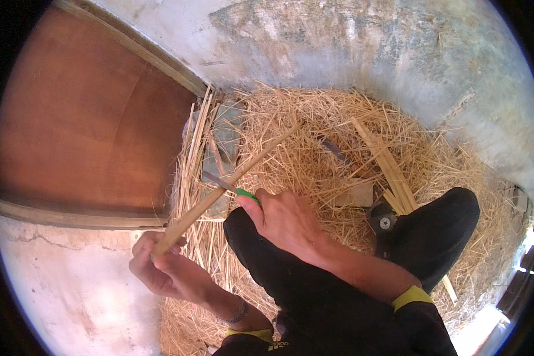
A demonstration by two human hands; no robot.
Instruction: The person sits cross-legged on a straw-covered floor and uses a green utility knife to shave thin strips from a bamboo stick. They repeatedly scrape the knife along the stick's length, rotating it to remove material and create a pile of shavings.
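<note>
My left hand (169, 270) is closed around the near end of a long pale strip that looks like split bamboo (210, 200). The strip slants up and away to the right over the shavings. In my right hand (288, 221) is a knife (245, 193) with a green handle, its fist wrapped round the grip. The metal blade points left and lies across the middle of the strip, seemingly touching it. How deep the edge sits in the strip cannot be made out.
Straw-like shavings (291, 136) cover the floor around my bent legs (302, 279). Long thin strips (199, 136) lie at the left, near a brown door panel (89, 118). Wider split pieces (388, 169) rest at the right. A stained wall (362, 47) bounds the far side.
</note>
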